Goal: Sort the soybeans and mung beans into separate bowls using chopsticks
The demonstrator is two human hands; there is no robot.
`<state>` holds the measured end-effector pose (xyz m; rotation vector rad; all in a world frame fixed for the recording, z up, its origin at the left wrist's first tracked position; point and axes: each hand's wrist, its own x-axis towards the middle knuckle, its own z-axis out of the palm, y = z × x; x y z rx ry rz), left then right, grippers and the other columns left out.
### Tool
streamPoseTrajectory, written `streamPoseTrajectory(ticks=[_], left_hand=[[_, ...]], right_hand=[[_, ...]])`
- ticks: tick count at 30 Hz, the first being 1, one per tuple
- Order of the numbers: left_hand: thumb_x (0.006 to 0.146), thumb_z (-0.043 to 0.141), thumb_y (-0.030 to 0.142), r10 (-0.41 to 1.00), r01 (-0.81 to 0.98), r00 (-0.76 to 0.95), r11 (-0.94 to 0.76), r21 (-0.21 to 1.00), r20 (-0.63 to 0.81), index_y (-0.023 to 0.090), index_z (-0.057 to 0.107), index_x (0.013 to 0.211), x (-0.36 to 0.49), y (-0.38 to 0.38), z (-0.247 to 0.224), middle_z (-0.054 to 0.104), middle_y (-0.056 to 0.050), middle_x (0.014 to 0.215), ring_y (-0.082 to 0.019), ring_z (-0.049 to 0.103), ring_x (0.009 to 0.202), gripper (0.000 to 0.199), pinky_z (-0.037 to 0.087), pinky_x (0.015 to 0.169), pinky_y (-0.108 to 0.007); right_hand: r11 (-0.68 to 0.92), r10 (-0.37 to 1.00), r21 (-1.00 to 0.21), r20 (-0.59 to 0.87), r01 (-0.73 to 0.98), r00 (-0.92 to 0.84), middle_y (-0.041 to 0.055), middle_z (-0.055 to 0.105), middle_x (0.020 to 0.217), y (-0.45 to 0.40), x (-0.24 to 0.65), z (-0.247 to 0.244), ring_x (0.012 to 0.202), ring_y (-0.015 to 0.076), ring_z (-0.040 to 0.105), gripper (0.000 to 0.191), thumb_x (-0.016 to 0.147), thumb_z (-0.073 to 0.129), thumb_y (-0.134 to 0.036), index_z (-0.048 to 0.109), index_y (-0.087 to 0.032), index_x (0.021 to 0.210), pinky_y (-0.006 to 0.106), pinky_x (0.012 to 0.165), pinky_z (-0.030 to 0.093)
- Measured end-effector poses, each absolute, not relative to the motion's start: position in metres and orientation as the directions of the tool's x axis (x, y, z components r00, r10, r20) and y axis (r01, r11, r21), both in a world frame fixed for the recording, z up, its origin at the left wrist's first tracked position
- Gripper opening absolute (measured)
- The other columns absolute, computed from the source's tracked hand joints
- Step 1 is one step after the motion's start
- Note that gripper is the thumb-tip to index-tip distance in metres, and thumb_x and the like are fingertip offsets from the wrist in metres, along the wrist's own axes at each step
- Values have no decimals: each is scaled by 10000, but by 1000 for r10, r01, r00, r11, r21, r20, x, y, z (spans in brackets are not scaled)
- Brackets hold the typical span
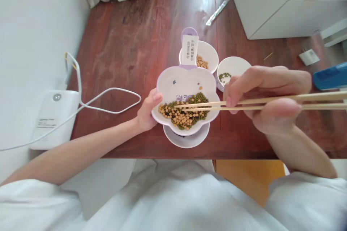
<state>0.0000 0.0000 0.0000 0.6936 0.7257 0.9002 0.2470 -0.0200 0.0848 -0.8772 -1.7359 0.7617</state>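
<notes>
Pale bamboo chopsticks (244, 105) held level in right hand (267, 97), tips over mixed green and yellow beans (184, 112).
The two thin, straight sticks are kept nearly parallel, long axis lying almost crosswise to the view, tips pointed left and narrowly apart; no bean can be made out between them. Sticks are gripped closely by the right hand's fingers and thumb, rear ends running out past the right frame edge. Beans lie in a white scalloped bowl (187, 79) with purple rim, set on a white saucer (187, 140). Bowl's left rim is clasped by the left hand (148, 110). Small white bowls of yellow beans (208, 52) and green beans (233, 65) stand just beyond it on a dark red wooden bench (135, 61).
</notes>
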Motion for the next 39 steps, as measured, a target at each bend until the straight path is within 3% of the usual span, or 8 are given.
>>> streamPoseTrajectory(ticks=[4, 8, 13, 16, 20, 28, 35, 39], left_hand=[[710, 836, 603, 869, -432, 417, 447, 783, -266, 203, 775, 1010, 1, 0, 0, 838, -127, 1043, -510, 662, 1448, 503, 595, 1147, -648], [701, 850, 609, 865, -443, 444, 439, 782, -235, 211, 776, 986, 2, 0, 0, 838, -119, 1018, -496, 702, 1397, 495, 619, 1116, -628], [737, 859, 606, 870, -431, 440, 421, 798, -222, 195, 769, 1033, 0, 1, -6, 839, -122, 981, -463, 753, 1309, 514, 618, 1114, -595], [714, 885, 635, 884, -443, 428, 386, 809, -187, 179, 767, 1058, 0, 1, -10, 841, -119, 962, -449, 773, 1253, 584, 599, 1139, -591], [778, 854, 598, 885, -450, 446, 353, 820, -136, 183, 782, 1115, 0, 0, -12, 854, -111, 1025, -432, 752, 1294, 540, 570, 1172, -559], [796, 817, 649, 899, -445, 420, 322, 836, -123, 187, 802, 1164, -2, -3, -15, 857, -126, 1212, -447, 715, 1361, 591, 571, 1162, -543], [821, 807, 629, 901, -448, 416, 325, 833, -128, 196, 807, 1142, 0, -4, -12, 854, -114, 1197, -438, 714, 1357, 539, 572, 1163, -548], [821, 800, 659, 890, -462, 443, 325, 825, -103, 189, 808, 1185, 0, -4, -13, 854, -118, 1195, -426, 723, 1329, 594, 563, 1168, -541]], right_hand=[[554, 832, -800, 541, 231, -124, -4, 557, 513, -24, 244, 84, 458, 180, 543, 566, 1088, 573, -669, 742, -286, 707, 403, 406, 341], [606, 794, -773, 600, 185, -94, -5, 590, 548, -19, 235, 82, 493, 164, 564, 501, 1043, 709, -609, 732, -249, 696, 383, 446, 375], [649, 749, -757, 654, 81, 108, 0, 686, 651, -23, 226, 61, 553, 159, 656, 371, 1031, 760, -552, 799, -228, 854, 341, 458, 464], [637, 769, -769, 639, 49, 32, 32, 733, 702, -32, 234, 47, 566, 173, 673, 449, 1110, 621, -545, 839, -224, 882, 351, 472, 510], [612, 783, -791, 610, -25, -123, 55, 703, 647, -40, 251, 34, 534, 177, 664, 560, 1143, 546, -494, 818, -194, 756, 336, 470, 524], [576, 809, -796, 587, -187, -3, 46, 651, 621, -36, 282, 33, 474, 179, 656, 637, 1132, 509, -555, 821, -179, 723, 336, 417, 576], [575, 818, -811, 569, -111, 81, 56, 618, 572, -50, 277, 33, 489, 215, 655, 547, 1096, 614, -544, 837, -194, 738, 379, 403, 553], [527, 850, -848, 525, -52, 52, 86, 692, 617, -57, 269, 31, 544, 259, 696, 564, 1086, 610, -584, 851, -199, 752, 432, 445, 582]])
